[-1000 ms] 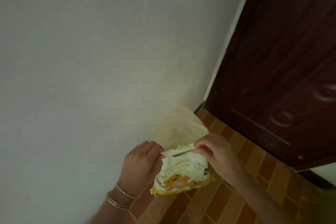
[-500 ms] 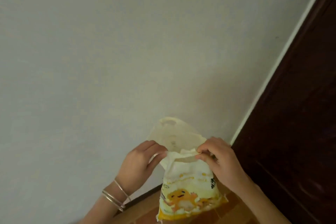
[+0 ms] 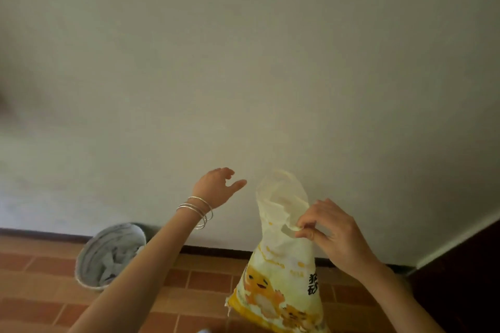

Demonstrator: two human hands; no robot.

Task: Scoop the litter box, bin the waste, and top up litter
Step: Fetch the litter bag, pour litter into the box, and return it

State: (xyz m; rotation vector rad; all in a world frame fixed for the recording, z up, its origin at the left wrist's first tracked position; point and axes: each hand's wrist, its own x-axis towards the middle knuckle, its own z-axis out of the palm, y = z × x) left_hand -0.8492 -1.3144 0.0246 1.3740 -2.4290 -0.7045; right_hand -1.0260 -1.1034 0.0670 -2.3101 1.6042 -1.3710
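The right hand (image 3: 334,232) pinched the upper edge of the litter bag (image 3: 278,281), thumb and fingertips (image 3: 307,228) pressed together on the plastic right by the handle slot. From that pinch the bag hung almost straight down, its long axis close to vertical and leaning only a little, with the printed yellow belly well below the grip and the lowest corner cut off by the bottom of the view. Above the pinch the pale, empty top of the bag stood up in a loose, half-open hood. The left hand (image 3: 216,188) held nothing. It hovered to the left of the pinch and a little higher, level with that hood, its fingers spread and relaxed and its thumb pointing toward the bag, with clear wall (image 3: 243,62) showing between them; thin bangles (image 3: 198,211) sat on its wrist. So the whole weight hung on one hand, and the free hand was the nearer one to the bag's open top, which looked like the side it would have to take before any pouring. Far left of the grip and lower, a lined bin (image 3: 93,247) stood on the tiled floor (image 3: 40,278) against the wall. A dark door (image 3: 460,278) closed off the right. No litter box could be seen, so which way the bag had to travel could not be told.
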